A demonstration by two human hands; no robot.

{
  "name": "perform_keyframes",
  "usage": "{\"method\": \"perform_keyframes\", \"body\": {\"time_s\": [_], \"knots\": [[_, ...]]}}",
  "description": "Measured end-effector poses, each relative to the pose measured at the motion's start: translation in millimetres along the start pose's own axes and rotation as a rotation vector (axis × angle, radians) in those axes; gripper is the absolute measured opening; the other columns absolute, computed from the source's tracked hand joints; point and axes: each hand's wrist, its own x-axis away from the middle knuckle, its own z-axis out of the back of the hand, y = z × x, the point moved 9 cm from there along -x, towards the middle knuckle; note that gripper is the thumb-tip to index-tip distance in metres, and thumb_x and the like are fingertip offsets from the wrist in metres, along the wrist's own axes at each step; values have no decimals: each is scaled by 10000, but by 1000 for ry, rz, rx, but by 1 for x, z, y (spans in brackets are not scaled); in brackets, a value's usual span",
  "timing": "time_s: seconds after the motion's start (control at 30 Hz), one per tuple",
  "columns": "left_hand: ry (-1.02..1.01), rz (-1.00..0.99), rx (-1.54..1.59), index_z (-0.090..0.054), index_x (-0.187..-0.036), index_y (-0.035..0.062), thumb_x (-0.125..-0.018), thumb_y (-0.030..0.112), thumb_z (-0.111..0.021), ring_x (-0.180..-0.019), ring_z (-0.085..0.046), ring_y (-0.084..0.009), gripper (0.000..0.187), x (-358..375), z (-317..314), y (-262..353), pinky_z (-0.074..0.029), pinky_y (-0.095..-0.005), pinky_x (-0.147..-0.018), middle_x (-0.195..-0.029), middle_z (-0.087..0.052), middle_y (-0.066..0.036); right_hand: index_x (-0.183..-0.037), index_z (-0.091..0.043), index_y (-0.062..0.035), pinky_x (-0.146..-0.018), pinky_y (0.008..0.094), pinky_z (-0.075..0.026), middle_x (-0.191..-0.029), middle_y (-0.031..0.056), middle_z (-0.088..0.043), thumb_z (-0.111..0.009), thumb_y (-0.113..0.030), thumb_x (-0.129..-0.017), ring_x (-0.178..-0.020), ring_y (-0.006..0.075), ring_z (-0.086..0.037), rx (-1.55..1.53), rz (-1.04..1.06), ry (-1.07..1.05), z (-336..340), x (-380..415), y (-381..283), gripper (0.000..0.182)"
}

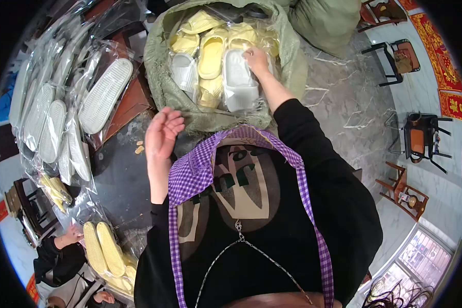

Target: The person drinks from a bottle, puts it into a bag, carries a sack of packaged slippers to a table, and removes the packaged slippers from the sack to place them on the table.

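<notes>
My right hand (256, 60) reaches into the open green woven sack (161, 66), its fingers closed at the upper edge of a white slipper (241, 95) in clear plastic. Around it in the sack lie bagged yellow slippers (212, 54) and another white slipper (184, 72) on the left. Near the sack's lower left rim, my left hand (164, 134) is raised with nothing in it, its fingers slightly bent and apart.
Bagged white slippers (106, 95) are heaped on the left. At lower left, another person's hand (74, 233) is beside bagged yellow slippers (103, 249). A second green sack (326, 23) stands at the upper right, and chairs (421, 136) line the right wall.
</notes>
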Motion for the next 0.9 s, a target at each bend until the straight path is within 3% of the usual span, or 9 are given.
{"method": "perform_keyframes", "body": {"time_s": [0.07,0.2,0.4,0.53,0.63,0.7,0.77,0.8,0.9], "knots": [[-8,46,-15,-491,-1065,-14,-900,156,-445,-761,-621,-239,242,4,-8,-11,-511,-337,-674,-911,-620,-168,-864,-615,0,-670,286,-450,-807,141,-638,-608,-163,-750,-719,222,-595,-91,78,80,8,-1,0,199],[28,87,-76,-487,-1072,-14,-908,175,-442,-748,-611,-215,254,6,20,-21,-496,-320,-654,-917,-616,-152,-825,-577,-32,-612,254,-429,-779,57,-612,-556,-111,-803,-676,142,-551,-578,-82,-56,21,36,-27,85],[-74,30,-314,-424,-1202,-27,-903,234,-481,-919,-558,-181,401,-21,15,-22,-465,-296,-738,-1103,-550,-145,-900,-512,-26,-691,294,-459,-834,96,-594,-513,-77,-847,-763,201,-582,-1131,-122,-313,25,91,-88,74],[-156,-165,-465,-235,-1345,-8,-865,345,-539,-1145,-433,-227,668,-48,-15,-1,-381,-338,-904,-1311,-382,-168,-876,-516,-26,-714,295,-462,-810,104,-580,-498,-46,-854,-757,211,-578,-1398,-99,-486,14,119,-125,34],[-287,-349,-618,-139,-1395,50,-839,443,-549,-1215,-365,-248,794,-51,-52,26,-328,-360,-945,-1383,-296,-157,-896,-525,-71,-788,358,-485,-882,97,-602,-470,-133,-893,-836,218,-592,-1563,122,-763,13,101,-127,83],[-318,-426,-648,-116,-1404,68,-830,469,-548,-1248,-326,-256,823,-55,-65,36,-302,-378,-973,-1404,-263,-157,-939,-548,-55,-735,328,-496,-874,84,-592,-510,-155,-870,-817,191,-577,-1274,152,-346,25,76,-94,127],[-249,-384,-650,-105,-1402,52,-847,461,-521,-1251,-316,-258,805,-68,-52,36,-293,-382,-986,-1405,-258,-154,-910,-563,-31,-720,287,-482,-857,68,-576,-514,-128,-851,-815,154,-559,-1370,67,-375,59,114,-140,124],[-214,-363,-650,-100,-1401,45,-856,457,-507,-1252,-311,-260,796,-74,-44,33,-288,-384,-992,-1406,-256,-152,-997,-583,-53,-793,278,-460,-909,92,-591,-523,-138,-847,-944,159,-541,-1425,-20,-341,59,113,-132,182],[-207,-162,-452,-160,-1377,9,-898,407,-447,-1245,-315,-250,685,-83,-25,0,-278,-378,-1008,-1389,-275,-150,-1013,-569,-57,-795,280,-460,-925,93,-584,-526,-140,-845,-952,162,-538,-1504,-61,-354,58,106,-129,192]]}}
